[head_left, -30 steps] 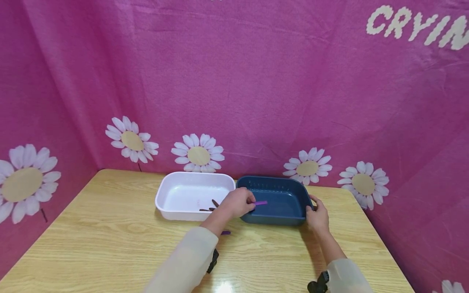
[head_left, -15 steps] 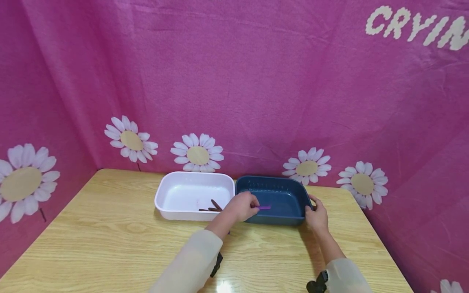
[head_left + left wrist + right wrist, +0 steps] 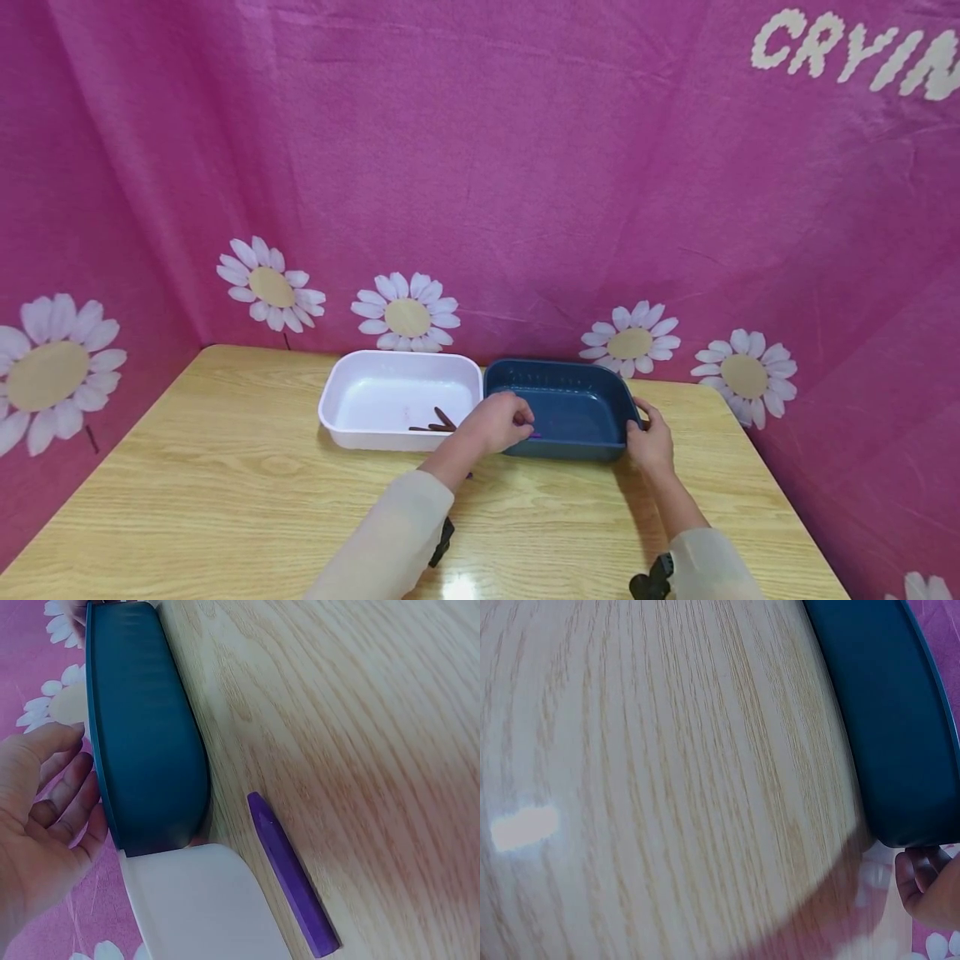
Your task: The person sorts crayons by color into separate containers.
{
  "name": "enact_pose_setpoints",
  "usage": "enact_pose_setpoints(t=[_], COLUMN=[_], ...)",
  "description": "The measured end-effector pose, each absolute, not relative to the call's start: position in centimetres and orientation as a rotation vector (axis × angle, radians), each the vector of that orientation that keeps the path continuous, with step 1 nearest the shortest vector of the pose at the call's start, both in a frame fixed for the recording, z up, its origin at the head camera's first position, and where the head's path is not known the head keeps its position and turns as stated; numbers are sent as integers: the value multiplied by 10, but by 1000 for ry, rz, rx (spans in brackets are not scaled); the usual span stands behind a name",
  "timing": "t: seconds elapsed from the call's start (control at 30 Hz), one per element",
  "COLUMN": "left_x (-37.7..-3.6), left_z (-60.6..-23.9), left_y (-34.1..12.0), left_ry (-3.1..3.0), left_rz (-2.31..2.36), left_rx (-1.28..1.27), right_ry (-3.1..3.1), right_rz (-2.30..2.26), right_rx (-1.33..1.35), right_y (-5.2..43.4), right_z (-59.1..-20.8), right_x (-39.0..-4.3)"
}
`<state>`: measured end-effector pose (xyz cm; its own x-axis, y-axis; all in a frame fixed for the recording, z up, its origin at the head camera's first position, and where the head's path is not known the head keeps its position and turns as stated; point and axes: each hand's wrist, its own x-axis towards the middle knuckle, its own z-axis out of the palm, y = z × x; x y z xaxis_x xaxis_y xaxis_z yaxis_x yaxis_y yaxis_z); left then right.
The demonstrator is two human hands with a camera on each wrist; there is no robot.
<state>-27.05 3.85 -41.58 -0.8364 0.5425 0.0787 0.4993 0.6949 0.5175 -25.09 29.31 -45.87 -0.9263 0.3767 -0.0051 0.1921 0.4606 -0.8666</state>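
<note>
While hovering over the dark blue plastic tub (image 3: 570, 408), left hand (image 3: 497, 423) is pinching a purple crayon (image 3: 534, 434) at its rim, right hand (image 3: 651, 442) is gripping the tub's three o'clock edge, fingers curled.

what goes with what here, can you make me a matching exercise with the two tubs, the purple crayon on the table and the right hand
Things:
1. white tub
2. blue tub
3. purple crayon
4. right hand

Places or states:
a. lies on the bare wooden table
b. holds dark brown sticks
c. grips the blue tub's right end
d. stands right of the white tub

Pairs: 1-b, 2-d, 3-a, 4-c
</note>
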Motion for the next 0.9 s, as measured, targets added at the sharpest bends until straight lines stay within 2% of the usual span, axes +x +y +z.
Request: enact_pose_setpoints(t=[0.9], left_x=[-256], left_z=[-419], left_y=[8], left_ry=[2781], left_rz=[991], left_rx=[950], right_ry=[-2521], right_rz=[1405], right_rx=[-489], right_y=[295], right_z=[-462], right_x=[-252])
